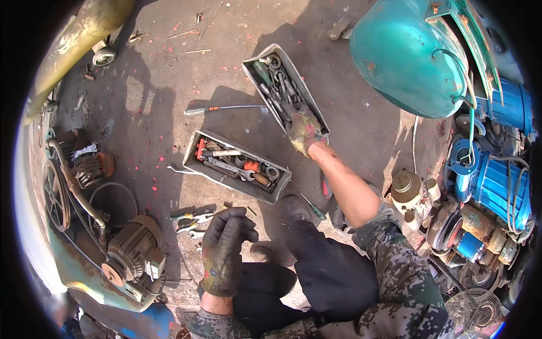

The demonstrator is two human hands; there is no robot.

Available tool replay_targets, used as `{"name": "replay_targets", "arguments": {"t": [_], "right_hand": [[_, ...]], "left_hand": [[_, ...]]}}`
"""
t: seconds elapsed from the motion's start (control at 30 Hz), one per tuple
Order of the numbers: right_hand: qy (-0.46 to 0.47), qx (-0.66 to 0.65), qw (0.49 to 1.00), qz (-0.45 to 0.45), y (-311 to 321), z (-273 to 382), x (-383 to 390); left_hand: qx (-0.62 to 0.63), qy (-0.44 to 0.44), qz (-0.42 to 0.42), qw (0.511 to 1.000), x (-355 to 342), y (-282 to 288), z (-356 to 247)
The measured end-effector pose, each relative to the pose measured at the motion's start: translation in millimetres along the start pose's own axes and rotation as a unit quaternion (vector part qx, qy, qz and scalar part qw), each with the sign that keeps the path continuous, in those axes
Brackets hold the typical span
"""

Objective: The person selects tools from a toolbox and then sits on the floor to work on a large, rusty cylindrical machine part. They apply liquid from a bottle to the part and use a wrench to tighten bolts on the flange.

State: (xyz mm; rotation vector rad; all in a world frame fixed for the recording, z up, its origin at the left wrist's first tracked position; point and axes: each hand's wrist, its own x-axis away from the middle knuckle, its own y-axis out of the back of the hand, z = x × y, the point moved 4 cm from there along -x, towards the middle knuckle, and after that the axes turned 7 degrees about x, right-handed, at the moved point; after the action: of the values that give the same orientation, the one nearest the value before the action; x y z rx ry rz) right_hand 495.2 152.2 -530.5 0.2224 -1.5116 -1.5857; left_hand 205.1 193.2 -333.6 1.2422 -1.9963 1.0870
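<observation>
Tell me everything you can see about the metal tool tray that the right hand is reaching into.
The tray is a long, narrow, open box of grey, worn sheet metal with sloping walls. It lies flat on the dusty concrete ground, set at a slant, its far end pointing up and left. It is filled with dark, greasy tools, wrenches and round parts among them. The right hand, in a dirty glove, reaches into its near end. A second, similar tray lies apart from it, lower left.

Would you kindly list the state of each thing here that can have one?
Right hand: gloved, reaching into the far tool tray.
Left hand: gloved, held up, fingers curled, empty.
Far tool tray: open, full of tools.
Near tool tray: open, holding tools.
Long screwdriver: lying flat on the ground.
</observation>
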Motion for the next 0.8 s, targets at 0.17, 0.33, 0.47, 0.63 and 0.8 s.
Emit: {"name": "replay_targets", "arguments": {"t": [0.17, 0.33, 0.47, 0.63, 0.8], "right_hand": [[0.05, 0.028, 0.998, 0.035, -5.9, -2.4, -24.7], [0.022, -0.049, 0.993, 0.104, 45.7, -4.5, -11.4], [-0.093, -0.371, 0.919, 0.1, 42.2, -40.6, 21.8], [-0.152, -0.553, 0.811, 0.115, 44.8, -61.7, 84.1], [-0.052, -0.599, 0.782, 0.167, 22.2, -12.2, 154.0]], "left_hand": [[-0.094, -0.079, -0.007, 0.992, -62.4, 15.2, -11.1], [-0.188, -0.037, -0.044, 0.981, -91.9, 42.0, -2.1], [-0.264, -0.025, -0.008, 0.964, -90.1, 45.5, 9.9], [-0.184, 0.035, 0.115, 0.976, -96.9, 11.4, 38.1], [-0.089, 0.081, 0.202, 0.972, -91.9, -19.0, 66.8]]}}
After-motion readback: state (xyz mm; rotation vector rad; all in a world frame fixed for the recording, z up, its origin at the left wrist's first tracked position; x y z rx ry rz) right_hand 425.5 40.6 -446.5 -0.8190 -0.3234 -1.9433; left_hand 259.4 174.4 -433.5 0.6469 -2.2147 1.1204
